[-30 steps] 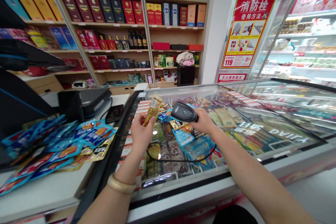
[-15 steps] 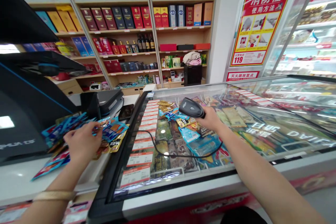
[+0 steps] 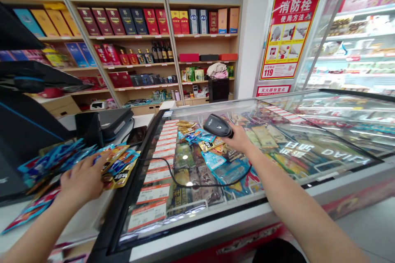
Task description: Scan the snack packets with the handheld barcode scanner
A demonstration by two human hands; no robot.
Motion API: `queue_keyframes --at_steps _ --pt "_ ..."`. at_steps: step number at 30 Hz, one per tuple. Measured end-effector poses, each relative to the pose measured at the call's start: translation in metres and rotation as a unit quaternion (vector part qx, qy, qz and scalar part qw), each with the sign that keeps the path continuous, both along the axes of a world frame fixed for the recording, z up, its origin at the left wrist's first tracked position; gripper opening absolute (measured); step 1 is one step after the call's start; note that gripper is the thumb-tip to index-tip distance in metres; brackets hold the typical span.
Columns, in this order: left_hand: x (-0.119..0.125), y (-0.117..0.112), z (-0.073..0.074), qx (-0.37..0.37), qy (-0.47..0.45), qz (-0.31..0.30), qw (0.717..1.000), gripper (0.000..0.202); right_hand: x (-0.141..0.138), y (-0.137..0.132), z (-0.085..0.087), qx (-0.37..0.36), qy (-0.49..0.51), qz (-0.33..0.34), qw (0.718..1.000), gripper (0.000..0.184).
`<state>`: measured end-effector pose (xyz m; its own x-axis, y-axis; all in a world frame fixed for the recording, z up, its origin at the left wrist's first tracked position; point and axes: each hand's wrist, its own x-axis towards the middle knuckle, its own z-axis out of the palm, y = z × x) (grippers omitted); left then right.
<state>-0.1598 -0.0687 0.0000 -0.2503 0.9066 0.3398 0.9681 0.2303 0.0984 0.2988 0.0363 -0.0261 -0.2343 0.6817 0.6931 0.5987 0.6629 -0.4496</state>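
My right hand (image 3: 237, 139) grips a black barcode scanner (image 3: 217, 125) above the glass lid of a freezer chest (image 3: 308, 152). Its black cable (image 3: 191, 183) loops across the glass. My left hand (image 3: 82, 178) rests palm down, fingers flat, on a heap of blue and yellow snack packets (image 3: 92, 162) on the white counter (image 3: 89, 218) to the left. More small packets (image 3: 212, 156) lie on the glass under the scanner.
A dark register screen (image 3: 21, 131) and a black printer (image 3: 108, 121) stand at the left. Shelves of boxed goods and bottles (image 3: 138, 20) fill the back wall. A red fire-hose poster (image 3: 288, 35) and a chilled display case (image 3: 354, 45) are at the right.
My left hand held a gold packet up to the scanner, then swung left and down to the packet heap, where it now lies flat. The scanner hand barely moved.
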Motion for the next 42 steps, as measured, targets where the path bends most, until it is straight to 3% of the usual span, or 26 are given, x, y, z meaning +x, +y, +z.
queue_keyframes --at_steps 3,6,9,13,17,20,26,29,33,35,36,37,40,42 --pt "0.013 0.002 0.010 0.018 0.057 0.018 0.998 0.058 0.001 0.001 0.001 -0.001 0.013 -0.005 1.000 0.025" --pt "0.041 0.011 0.021 0.074 0.033 0.006 0.997 0.053 0.002 0.003 0.002 0.002 0.017 -0.011 1.000 0.025" --pt "0.084 0.025 0.019 0.106 -0.079 -0.092 0.987 0.047 0.003 0.004 0.001 0.011 0.015 -0.022 1.000 0.026" --pt "0.154 0.039 -0.001 0.052 -0.192 -0.229 0.953 0.042 0.002 0.005 0.000 0.019 0.004 -0.040 0.999 0.016" --pt "0.216 0.038 -0.015 -0.010 -0.154 -0.386 0.910 0.037 0.001 0.005 0.001 0.014 -0.006 -0.038 0.999 0.016" --pt "0.242 0.035 -0.019 -0.029 -0.090 -0.440 0.893 0.045 0.000 0.004 0.001 0.010 -0.010 -0.034 0.999 0.018" --pt "0.243 0.038 -0.035 -0.053 -0.006 -0.452 0.890 0.032 -0.001 0.003 0.002 0.007 -0.003 -0.027 1.000 0.017" --pt "0.229 0.042 -0.036 -0.057 -0.070 -0.459 0.884 0.032 -0.001 0.003 0.002 0.012 0.000 -0.022 1.000 0.019" --pt "0.209 0.046 -0.023 -0.002 -0.253 -0.448 0.857 0.022 0.000 0.003 0.001 0.014 0.001 -0.022 1.000 0.019" --pt "0.202 0.048 -0.014 0.039 -0.394 -0.415 0.819 0.012 0.001 0.002 0.000 0.018 0.004 -0.017 1.000 0.018" --pt "0.200 0.048 -0.009 0.061 -0.479 -0.393 0.783 0.007 0.001 0.002 0.000 0.020 0.007 -0.012 1.000 0.018" --pt "0.199 0.048 -0.005 0.081 -0.566 -0.367 0.733 0.001 0.001 0.002 0.000 0.023 0.010 -0.006 1.000 0.019" --pt "0.198 0.048 0.003 0.101 -0.766 -0.294 0.563 0.013 -0.002 -0.001 0.001 0.022 0.013 0.013 1.000 0.017" --pt "0.198 0.049 0.004 0.093 -0.821 -0.268 0.495 0.016 -0.005 -0.005 0.004 0.014 0.007 0.032 0.999 0.017"
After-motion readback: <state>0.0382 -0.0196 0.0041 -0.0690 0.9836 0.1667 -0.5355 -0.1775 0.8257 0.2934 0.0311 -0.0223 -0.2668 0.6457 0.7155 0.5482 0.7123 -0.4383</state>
